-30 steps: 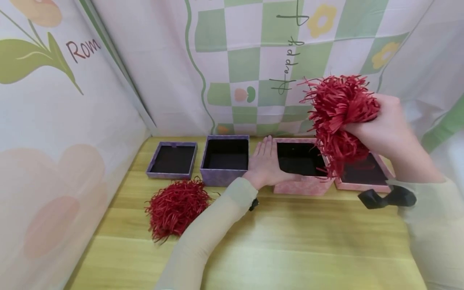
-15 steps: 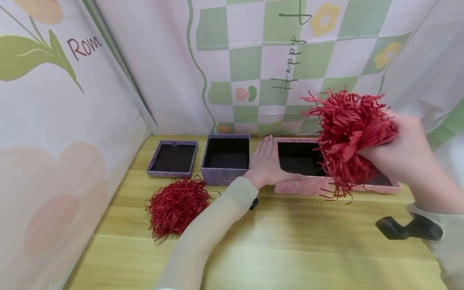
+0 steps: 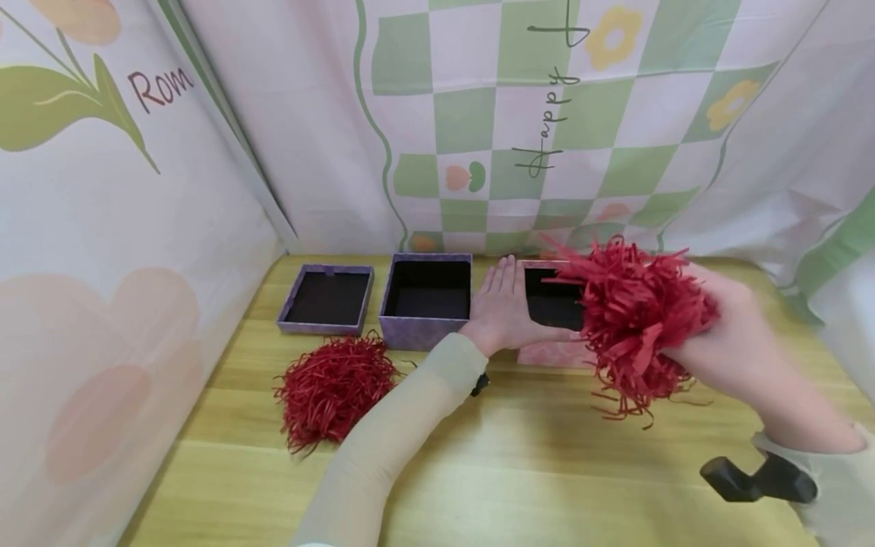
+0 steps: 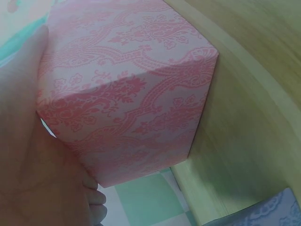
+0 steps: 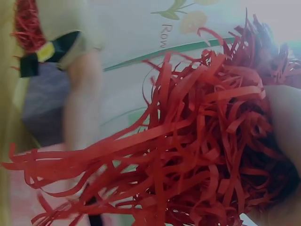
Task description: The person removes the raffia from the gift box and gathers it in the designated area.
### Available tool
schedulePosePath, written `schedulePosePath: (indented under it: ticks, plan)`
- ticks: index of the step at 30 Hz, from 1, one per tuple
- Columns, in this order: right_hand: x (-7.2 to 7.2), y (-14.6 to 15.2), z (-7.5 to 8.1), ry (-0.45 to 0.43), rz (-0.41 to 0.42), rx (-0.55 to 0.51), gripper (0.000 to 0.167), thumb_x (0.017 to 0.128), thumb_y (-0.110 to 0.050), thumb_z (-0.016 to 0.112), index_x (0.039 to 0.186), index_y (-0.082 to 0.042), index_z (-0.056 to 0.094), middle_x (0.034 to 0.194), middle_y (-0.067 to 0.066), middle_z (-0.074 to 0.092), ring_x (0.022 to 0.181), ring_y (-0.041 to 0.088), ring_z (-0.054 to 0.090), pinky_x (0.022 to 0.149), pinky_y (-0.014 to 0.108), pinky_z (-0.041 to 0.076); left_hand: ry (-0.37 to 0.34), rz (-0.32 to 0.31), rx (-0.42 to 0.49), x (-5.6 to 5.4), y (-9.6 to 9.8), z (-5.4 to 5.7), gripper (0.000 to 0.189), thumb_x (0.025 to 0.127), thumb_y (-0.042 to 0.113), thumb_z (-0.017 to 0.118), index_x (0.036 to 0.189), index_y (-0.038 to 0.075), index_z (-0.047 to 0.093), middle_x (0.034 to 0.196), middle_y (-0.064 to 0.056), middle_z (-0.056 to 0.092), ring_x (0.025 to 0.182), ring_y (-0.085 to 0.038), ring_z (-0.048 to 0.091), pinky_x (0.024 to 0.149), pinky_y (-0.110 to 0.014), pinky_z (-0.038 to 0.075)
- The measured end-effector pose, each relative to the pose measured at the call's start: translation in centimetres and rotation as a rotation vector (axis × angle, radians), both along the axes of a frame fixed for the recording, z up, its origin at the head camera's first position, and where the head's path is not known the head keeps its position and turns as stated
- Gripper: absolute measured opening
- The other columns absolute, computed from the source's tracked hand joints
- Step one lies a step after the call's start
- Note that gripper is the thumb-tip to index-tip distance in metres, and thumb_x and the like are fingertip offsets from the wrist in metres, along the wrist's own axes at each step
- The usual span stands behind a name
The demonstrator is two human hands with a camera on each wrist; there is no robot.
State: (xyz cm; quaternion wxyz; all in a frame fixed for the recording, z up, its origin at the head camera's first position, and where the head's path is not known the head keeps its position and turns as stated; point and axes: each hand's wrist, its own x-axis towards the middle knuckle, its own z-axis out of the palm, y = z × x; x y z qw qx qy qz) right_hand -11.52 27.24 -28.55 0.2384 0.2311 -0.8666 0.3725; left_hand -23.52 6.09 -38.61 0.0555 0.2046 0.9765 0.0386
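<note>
My right hand (image 3: 724, 342) grips a big bunch of red shredded paper (image 3: 636, 319), whose loose strips hang over the right part of the pink box (image 3: 554, 353). The bunch fills much of the right wrist view. My left hand (image 3: 502, 308) lies along the box's left side with straight fingers, its thumb stretched along the front rim. In the left wrist view the pink patterned box (image 4: 127, 94) stands against that hand. The visible part of its dark inside holds nothing. Its right part is hidden by the paper.
A purple box (image 3: 424, 333) stands left of the left hand, with its matching purple lid (image 3: 321, 330) further left, both with bare dark insides. A second heap of red shredded paper (image 3: 335, 391) lies before them on the wooden table (image 3: 547, 471). A curtain (image 3: 458, 121) hangs behind.
My right hand has come down with the red shredded paper, first drifting right, then back left over the pink box's right side. The pink lid is now hidden behind it. The left hand stays put.
</note>
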Motion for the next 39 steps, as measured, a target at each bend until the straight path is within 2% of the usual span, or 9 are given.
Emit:
schedulePosePath:
  ticks: [5, 8, 12, 15, 20, 24, 30, 34, 39]
  plan:
    - [0.2, -0.1, -2.8, 0.048, 0.151, 0.042, 0.06, 0.054, 0.024, 0.078, 0.109, 0.0, 0.072, 0.119, -0.022, 0.062, 0.114, -0.003, 0.055, 0.096, 0.01, 0.04, 0.008, -0.016, -0.054, 0.0, 0.0, 0.1, 0.132, 0.076, 0.097, 0.036, 0.161, 0.008, -0.012, 0.169, -0.008, -0.011, 0.153, -0.02, -0.011, 0.121, -0.031, -0.007]
    - [0.2, 0.1, -4.8, 0.026, 0.2, 0.035, 0.064, 0.051, 0.026, 0.076, 0.11, 0.0, 0.072, 0.126, -0.02, 0.061, 0.123, -0.002, 0.051, 0.101, 0.011, 0.039, 0.008, -0.028, -0.108, -0.1, 0.0, 0.1, 0.122, 0.085, 0.088, 0.037, 0.161, 0.006, -0.011, 0.169, -0.009, -0.013, 0.153, -0.021, -0.012, 0.121, -0.032, -0.008]
    - [0.7, 0.6, -7.1, -0.045, 0.173, 0.072, 0.069, 0.047, 0.024, 0.079, 0.113, 0.004, 0.071, 0.127, 0.001, 0.066, 0.127, -0.004, 0.046, 0.098, 0.008, 0.036, -0.007, -0.028, -0.118, -0.7, 0.1, -0.2, 0.117, 0.09, 0.081, 0.042, 0.161, 0.006, -0.013, 0.168, -0.009, -0.015, 0.153, -0.021, -0.014, 0.119, -0.031, -0.011]
    - [0.9, 0.7, -8.3, -0.11, 0.167, 0.126, 0.069, 0.049, 0.021, 0.083, 0.113, -0.002, 0.072, 0.119, 0.012, 0.069, 0.12, 0.0, 0.052, 0.093, 0.007, 0.039, -0.014, -0.017, -0.102, -1.0, 0.1, -0.3, 0.124, 0.084, 0.086, 0.044, 0.161, 0.007, -0.013, 0.168, -0.008, -0.016, 0.153, -0.021, -0.014, 0.119, -0.032, -0.011]
    - [1.0, 0.6, -9.9, -0.146, 0.22, 0.191, 0.068, 0.053, 0.014, 0.088, 0.109, -0.02, 0.071, 0.109, -0.006, 0.069, 0.105, 0.008, 0.062, 0.09, 0.01, 0.044, -0.01, 0.009, -0.079, -0.8, 0.1, -0.1, 0.134, 0.073, 0.098, 0.038, 0.162, 0.01, -0.012, 0.169, -0.006, -0.014, 0.152, -0.019, -0.015, 0.12, -0.031, -0.011]
    - [1.1, 0.7, -11.0, -0.194, 0.22, 0.249, 0.061, 0.06, 0.002, 0.094, 0.108, -0.026, 0.07, 0.107, -0.015, 0.068, 0.105, 0.016, 0.065, 0.091, 0.018, 0.049, -0.007, 0.023, -0.037, -0.3, 0.1, 0.0, 0.138, 0.069, 0.1, 0.039, 0.162, 0.012, -0.011, 0.169, -0.005, -0.011, 0.153, -0.018, -0.012, 0.12, -0.031, -0.009]
    - [0.8, 0.5, -12.1, -0.289, 0.219, 0.346, 0.055, 0.064, -0.004, 0.094, 0.111, -0.023, 0.072, 0.107, -0.017, 0.069, 0.099, 0.012, 0.066, 0.084, 0.04, 0.058, -0.009, 0.029, 0.024, 0.0, 0.1, 0.2, 0.141, 0.067, 0.101, 0.043, 0.163, 0.013, -0.011, 0.17, -0.004, -0.008, 0.154, -0.018, -0.008, 0.121, -0.03, -0.007]
    - [0.5, 0.2, -12.4, -0.33, 0.212, 0.375, 0.059, 0.06, -0.002, 0.092, 0.113, -0.015, 0.072, 0.111, -0.007, 0.07, 0.102, 0.019, 0.066, 0.085, 0.047, 0.057, -0.008, 0.026, 0.015, -0.1, 0.1, 0.2, 0.139, 0.068, 0.1, 0.042, 0.163, 0.013, -0.01, 0.17, -0.004, -0.008, 0.154, -0.017, -0.009, 0.121, -0.029, -0.006]
    - [-0.2, -0.7, -12.5, -0.369, 0.234, 0.404, 0.06, 0.067, -0.013, 0.094, 0.122, -0.022, 0.071, 0.117, -0.011, 0.068, 0.107, 0.017, 0.065, 0.09, 0.049, 0.055, 0.002, 0.022, 0.015, 0.1, 0.0, 0.2, 0.138, 0.069, 0.099, 0.043, 0.164, 0.012, -0.006, 0.17, -0.005, -0.005, 0.154, -0.017, -0.008, 0.121, -0.029, -0.006]
